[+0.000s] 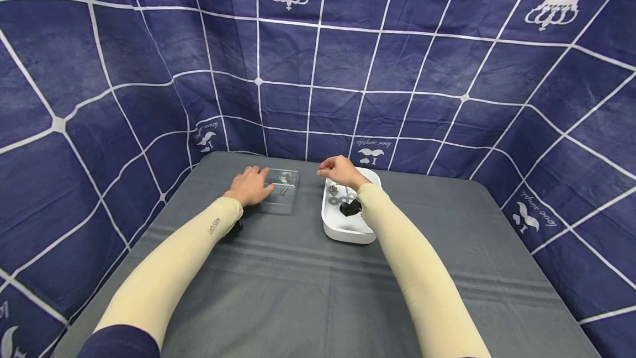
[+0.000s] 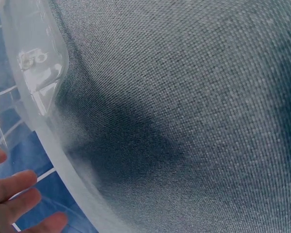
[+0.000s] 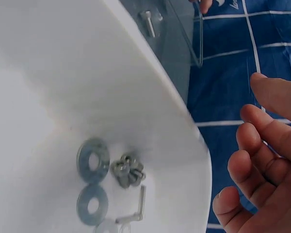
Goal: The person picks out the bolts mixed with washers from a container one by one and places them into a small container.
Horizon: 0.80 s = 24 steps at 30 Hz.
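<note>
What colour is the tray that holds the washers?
The tray is white; it shows best in the head view.

Left hand point(image 2: 8, 205) near clear tray point(image 2: 43, 29), contact unclear.

Around the white plastic tray with rounded corners point(image 1: 349, 235), a strip of grey cloth point(image 1: 310, 198) gives passage at 9 o'clock, up to the clear plastic compartment box point(image 1: 277, 210). The left hand point(image 1: 250, 185) obstructs the box's 9 o'clock edge. The right hand point(image 1: 343, 172) obstructs the tray at 11 to 12; its cream fabric sleeve point(image 1: 417, 275) blocks 1 to 5. Access at 6 is free. A navy, white-gridded curtain point(image 1: 343, 59) bounds 12 o'clock.
</note>
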Each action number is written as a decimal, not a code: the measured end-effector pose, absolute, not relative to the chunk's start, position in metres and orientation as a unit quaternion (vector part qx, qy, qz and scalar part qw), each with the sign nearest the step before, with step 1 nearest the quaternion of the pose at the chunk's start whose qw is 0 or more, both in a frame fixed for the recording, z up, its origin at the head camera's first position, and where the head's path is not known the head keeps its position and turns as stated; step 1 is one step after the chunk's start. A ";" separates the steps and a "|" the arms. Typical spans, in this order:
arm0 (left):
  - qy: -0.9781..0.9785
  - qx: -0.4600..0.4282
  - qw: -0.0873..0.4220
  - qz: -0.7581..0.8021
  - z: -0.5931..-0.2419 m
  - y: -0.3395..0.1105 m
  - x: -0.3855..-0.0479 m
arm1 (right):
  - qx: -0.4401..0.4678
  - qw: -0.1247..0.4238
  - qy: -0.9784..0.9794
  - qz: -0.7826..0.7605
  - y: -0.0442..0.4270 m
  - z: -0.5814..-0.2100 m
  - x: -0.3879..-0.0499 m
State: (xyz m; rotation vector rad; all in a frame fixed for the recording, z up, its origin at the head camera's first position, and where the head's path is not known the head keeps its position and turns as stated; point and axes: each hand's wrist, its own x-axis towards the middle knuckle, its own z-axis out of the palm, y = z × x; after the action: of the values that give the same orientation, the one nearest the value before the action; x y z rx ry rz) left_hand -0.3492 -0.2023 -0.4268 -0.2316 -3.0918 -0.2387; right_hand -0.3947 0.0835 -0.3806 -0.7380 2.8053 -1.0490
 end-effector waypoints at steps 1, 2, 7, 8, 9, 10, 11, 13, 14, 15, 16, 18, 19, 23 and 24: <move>-0.994 -0.075 0.019 -0.077 -0.427 -0.202 -0.349 | -0.237 0.029 0.909 -0.340 0.086 -0.381 -0.395; -0.994 -0.076 0.021 -0.076 -0.427 -0.202 -0.350 | -0.235 0.029 0.910 -0.340 0.088 -0.382 -0.396; -0.993 -0.082 0.041 -0.074 -0.427 -0.200 -0.351 | -0.224 0.020 0.916 -0.332 0.099 -0.384 -0.397; -0.993 -0.082 0.045 -0.075 -0.427 -0.199 -0.352 | -0.222 0.020 0.916 -0.334 0.101 -0.384 -0.397; -0.993 -0.083 0.049 -0.075 -0.427 -0.199 -0.352 | -0.222 0.021 0.915 -0.336 0.103 -0.384 -0.397; -0.992 -0.084 0.051 -0.075 -0.427 -0.198 -0.353 | -0.220 0.025 0.914 -0.339 0.105 -0.384 -0.397; -0.992 -0.085 0.053 -0.074 -0.427 -0.197 -0.353 | -0.220 0.027 0.913 -0.342 0.107 -0.384 -0.397; -0.992 -0.088 0.057 -0.075 -0.426 -0.194 -0.354 | -0.219 0.032 0.912 -0.346 0.112 -0.384 -0.397; -0.991 -0.090 0.058 -0.076 -0.426 -0.193 -0.354 | -0.218 0.034 0.912 -0.346 0.114 -0.384 -0.397; -0.991 -0.091 0.059 -0.077 -0.425 -0.192 -0.354 | -0.218 0.035 0.913 -0.344 0.116 -0.384 -0.396; -0.991 -0.092 0.059 -0.079 -0.425 -0.190 -0.355 | -0.215 0.036 0.914 -0.342 0.118 -0.384 -0.396; -0.991 -0.093 0.059 -0.080 -0.424 -0.188 -0.355 | -0.211 0.039 0.916 -0.340 0.121 -0.384 -0.396; -0.991 -0.093 0.058 -0.081 -0.424 -0.186 -0.355 | -0.208 0.040 0.916 -0.340 0.123 -0.383 -0.395; -0.991 -0.094 0.057 -0.082 -0.422 -0.180 -0.355 | -0.205 0.039 0.916 -0.344 0.129 -0.383 -0.394; -0.990 -0.096 0.057 -0.084 -0.421 -0.178 -0.356 | -0.204 0.035 0.916 -0.345 0.131 -0.383 -0.394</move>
State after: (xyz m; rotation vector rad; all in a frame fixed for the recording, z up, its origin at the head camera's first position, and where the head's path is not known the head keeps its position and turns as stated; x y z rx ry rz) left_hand -0.3556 -0.1785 -0.4215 -0.2897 -3.0019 -0.2543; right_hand -0.3936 0.1308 -0.3829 -0.6282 2.8141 -1.0592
